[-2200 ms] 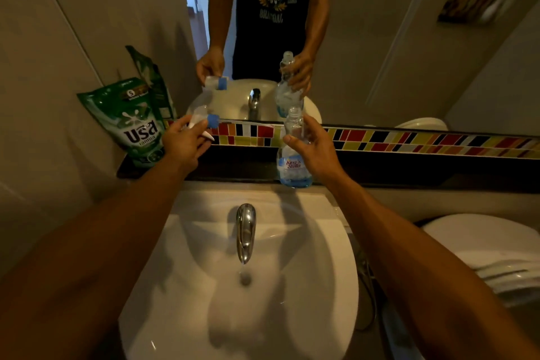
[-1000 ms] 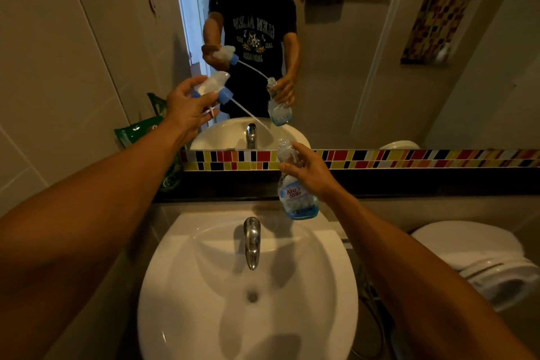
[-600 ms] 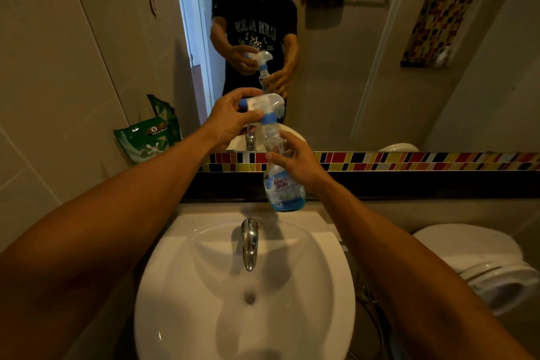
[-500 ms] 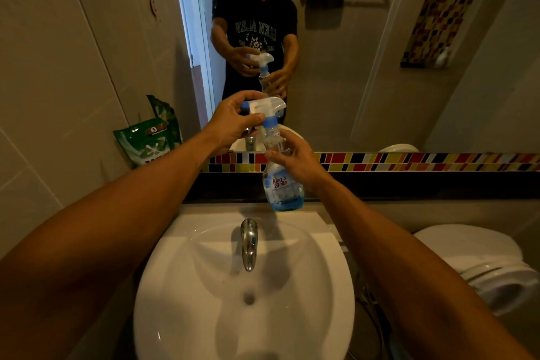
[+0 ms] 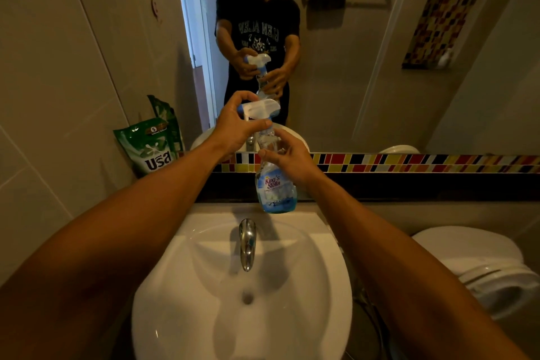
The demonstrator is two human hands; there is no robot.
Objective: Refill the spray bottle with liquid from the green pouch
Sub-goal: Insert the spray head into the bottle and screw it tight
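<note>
Bathroom, dim warm light. I see the white basin point(image 5: 292, 316) directly below, chrome tap point(image 5: 247, 244) at its back edge, drain in the bowl. Behind it a dark ledge point(image 5: 409, 187) under a multicolour tile strip point(image 5: 423, 163), mirror point(image 5: 365, 67) above showing the person w/ bottle, a towel bar and open doorway. Beige wall tiles at left; white toilet point(image 5: 482, 266) at right, lid up.

Spray bottle point(image 5: 274, 190) held upright over the back of the basin, in front of the ledge; blue liquid low in it. Right hand point(image 5: 287, 159) grip wrapped around the neck/shoulder. Left hand point(image 5: 238, 128) grip closed on the trigger head point(image 5: 260, 109), which sits on the bottle neck; can't tell if screwed tight.

Green pouch point(image 5: 149, 149) stands on the ledge's left end, leaning vs. the wall, well apart from both hands.
</note>
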